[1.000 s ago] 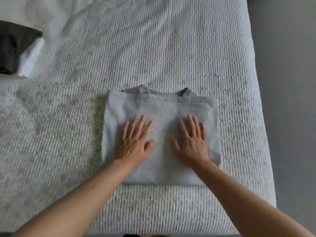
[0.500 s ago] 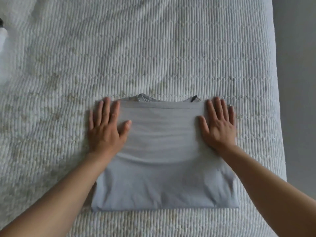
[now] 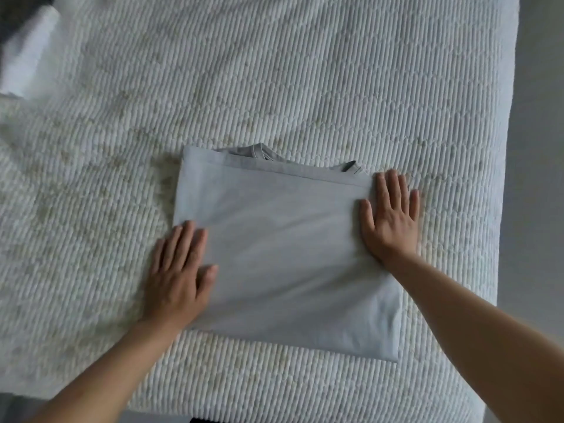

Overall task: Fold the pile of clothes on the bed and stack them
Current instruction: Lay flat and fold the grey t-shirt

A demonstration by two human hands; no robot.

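The bed [image 3: 274, 71] fills most of the view; its cover is a white, ribbed quilted textile with faint yellowish mottling, and its right edge drops to a plain grey floor [image 3: 540, 148]. A folded shirt [image 3: 283, 254] of smooth, pale grey woven fabric lies flat on the near-centre of the bed, forming a roughly rectangular packet. Its long axis runs left to right, slightly rotated so that the right end sits nearer than the left. The neckline [image 3: 259, 149] points toward the far side (a ribbed collar band shows above the folded top edge). At the far left corner of the view a stack of folded clothes [image 3: 27, 47] rests on the bed, a dark piece over a white one; it is blurred and cut off by the frame. The right hand [image 3: 390, 218] lies flat on the shirt's right edge, fingers straight and together, holding nothing. The left hand [image 3: 180, 276] lies flat on the shirt's left edge, fingers extended, partly on the cover, holding nothing.
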